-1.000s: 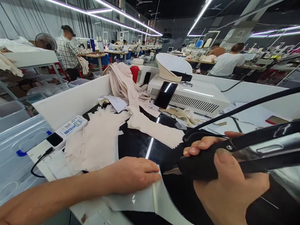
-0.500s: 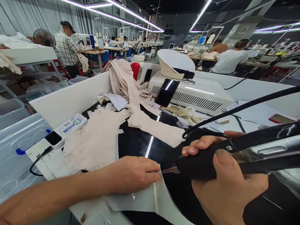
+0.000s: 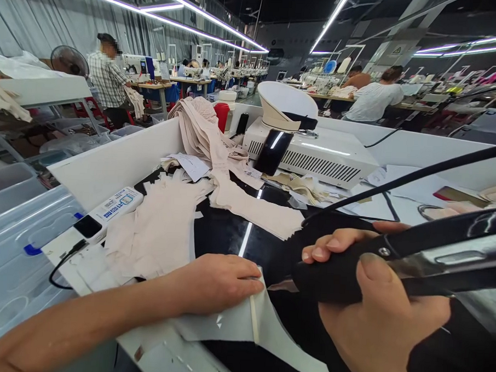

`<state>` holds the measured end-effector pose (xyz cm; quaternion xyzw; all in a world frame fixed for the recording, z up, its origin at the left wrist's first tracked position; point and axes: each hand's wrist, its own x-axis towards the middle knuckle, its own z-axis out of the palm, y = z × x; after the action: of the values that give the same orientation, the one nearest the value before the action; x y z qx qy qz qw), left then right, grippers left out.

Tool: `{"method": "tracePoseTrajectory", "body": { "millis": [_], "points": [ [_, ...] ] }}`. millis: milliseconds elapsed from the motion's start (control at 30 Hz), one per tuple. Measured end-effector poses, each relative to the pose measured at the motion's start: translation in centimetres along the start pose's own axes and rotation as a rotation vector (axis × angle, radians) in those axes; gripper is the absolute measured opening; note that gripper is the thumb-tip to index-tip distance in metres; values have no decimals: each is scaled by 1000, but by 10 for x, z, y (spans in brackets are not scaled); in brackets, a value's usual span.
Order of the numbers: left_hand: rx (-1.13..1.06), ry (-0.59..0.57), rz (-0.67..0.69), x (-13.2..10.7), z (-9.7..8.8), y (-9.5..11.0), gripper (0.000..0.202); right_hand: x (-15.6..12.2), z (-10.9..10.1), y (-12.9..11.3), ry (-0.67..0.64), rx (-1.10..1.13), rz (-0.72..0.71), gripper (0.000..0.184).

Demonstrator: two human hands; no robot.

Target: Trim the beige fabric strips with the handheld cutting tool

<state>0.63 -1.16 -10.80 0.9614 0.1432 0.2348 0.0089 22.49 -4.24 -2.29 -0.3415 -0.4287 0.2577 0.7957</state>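
My left hand (image 3: 221, 283) is closed, its thumb and fingers pressed on the upper edge of a white, smooth curved piece (image 3: 225, 325). A narrow cream strip (image 3: 254, 320) runs down that piece from beneath my fingertips. My right hand (image 3: 374, 306) wraps around a black hand-held tool (image 3: 326, 274) with a slotted metal part and a flat, thin tip. The tip points left, just beside my left fingertips; whether it touches the piece I cannot tell. Under both lies the glossy black work surface (image 3: 217, 234).
Pale pink fabric pieces lie in a stack (image 3: 156, 226) at left and a draped bundle (image 3: 255, 205) behind. A phone (image 3: 274, 151) leans on a white vented box (image 3: 315, 156). A black cable (image 3: 412, 182) crosses at right. A white power bank (image 3: 118, 205) sits at the left edge. Co-workers sit farther back.
My left hand and the white piece appear slightly farther left. The tool in my right hand has shifted a little to the right and down. Both grips stay the same.
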Motion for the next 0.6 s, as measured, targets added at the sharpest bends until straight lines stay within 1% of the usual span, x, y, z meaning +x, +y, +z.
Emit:
{"method": "tracePoseTrajectory", "body": {
  "millis": [100, 300, 400, 467, 600],
  "points": [
    [-6, -9, -2, -1, 1, 0, 33, -2, 0, 1, -13, 16, -12, 38],
    [-7, -55, -18, -1, -2, -3, 32, -1, 4, -5, 5, -25, -5, 37],
    [-5, -63, 8, 3, -8, -4, 28, -1, -1, -12, 41, -25, 16, 34],
    [-5, -47, 40, 7, -13, -3, 25, -2, -6, -14, 44, -26, 18, 34],
    [-35, -12, 100, 14, -19, 4, 24, -3, -9, -15, 19, -23, -33, 38]
  ]
}}
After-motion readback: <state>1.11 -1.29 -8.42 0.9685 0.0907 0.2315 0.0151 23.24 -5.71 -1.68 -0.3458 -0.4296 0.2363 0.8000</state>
